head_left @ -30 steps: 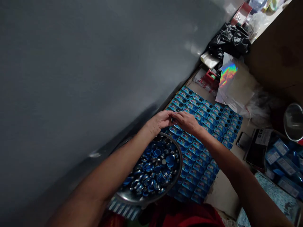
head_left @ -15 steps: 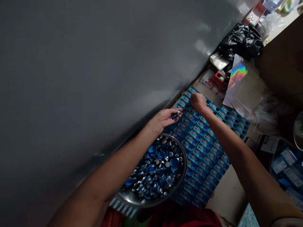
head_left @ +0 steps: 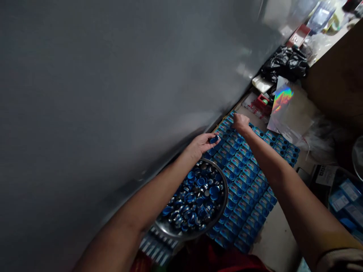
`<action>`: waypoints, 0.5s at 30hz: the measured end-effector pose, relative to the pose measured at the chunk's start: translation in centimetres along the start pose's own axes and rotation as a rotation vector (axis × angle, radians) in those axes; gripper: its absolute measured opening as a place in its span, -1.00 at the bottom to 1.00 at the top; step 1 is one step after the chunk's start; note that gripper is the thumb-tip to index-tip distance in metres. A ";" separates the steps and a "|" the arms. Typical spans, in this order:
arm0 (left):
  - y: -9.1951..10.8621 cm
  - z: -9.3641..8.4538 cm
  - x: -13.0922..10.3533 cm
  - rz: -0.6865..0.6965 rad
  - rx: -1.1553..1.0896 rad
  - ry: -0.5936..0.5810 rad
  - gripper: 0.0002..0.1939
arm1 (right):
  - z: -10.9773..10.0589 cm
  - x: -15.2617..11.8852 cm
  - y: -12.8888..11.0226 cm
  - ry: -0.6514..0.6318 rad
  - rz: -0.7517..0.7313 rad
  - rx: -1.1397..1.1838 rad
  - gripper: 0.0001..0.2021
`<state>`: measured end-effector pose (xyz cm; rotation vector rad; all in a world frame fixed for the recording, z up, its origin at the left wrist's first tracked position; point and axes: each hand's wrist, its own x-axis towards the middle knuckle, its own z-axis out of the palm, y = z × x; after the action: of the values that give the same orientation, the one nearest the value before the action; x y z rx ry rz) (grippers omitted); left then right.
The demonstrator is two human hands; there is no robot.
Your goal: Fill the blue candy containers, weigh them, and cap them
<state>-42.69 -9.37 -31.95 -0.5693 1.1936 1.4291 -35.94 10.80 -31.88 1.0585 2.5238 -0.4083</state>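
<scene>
My left hand (head_left: 202, 144) is held palm up above the blue cards, its fingers curled round a small round blue tin (head_left: 214, 139); whether it holds more than one cannot be told. Just beyond, my right hand (head_left: 241, 122) is closed, knuckles up, over the far end of the rows of blue printed cards (head_left: 241, 174). What its fingers hold, if anything, is hidden. Many of the cards carry a round blue piece, while several at the far right show dark round holes. Under my left forearm stands a round metal bowl (head_left: 226, 196) full of loose blue-and-silver tins (head_left: 195, 206).
A grey wall (head_left: 113, 94) runs along the left. Past the cards lie a red tape dispenser (head_left: 262, 102), a shiny holographic sheet (head_left: 279, 105) and a black plastic bag (head_left: 286, 62). At the right, a box holds blue packets (head_left: 344, 198).
The view has shifted slightly. My left hand has moved a little toward the right hand with the blue tin now showing more at its fingertips. My right hand stays closed at the far cards.
</scene>
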 end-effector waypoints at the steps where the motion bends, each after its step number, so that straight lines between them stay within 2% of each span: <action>1: 0.0 0.1 -0.2 0.013 0.001 0.012 -0.67 | -0.1 -0.9 -0.2 0.014 0.016 -0.004 -0.60; 4: -0.1 0.3 -0.2 0.050 -0.021 0.020 -0.67 | 0.9 -4.0 -0.8 0.124 -0.049 0.113 -0.74; 7: -0.6 1.1 0.4 0.062 -0.051 0.003 -0.72 | 3.0 -6.7 -1.3 0.187 -0.229 0.385 -0.75; 9: -1.1 2.0 1.0 0.055 -0.058 -0.017 -0.74 | 4.3 -7.7 -1.4 0.185 -0.263 0.488 -0.73; 12: -1.8 3.2 1.7 0.045 -0.061 -0.047 -0.74 | 5.0 -7.4 -1.0 0.179 -0.224 0.481 -0.68; 15: -1.7 3.1 2.2 0.049 -0.070 -0.059 -0.78 | 4.2 -5.6 0.1 0.170 -0.168 0.439 -0.67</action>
<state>-40.81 -5.89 -33.30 -0.5456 1.1207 1.5242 -31.28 5.75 -33.13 1.0673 2.7568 -0.9949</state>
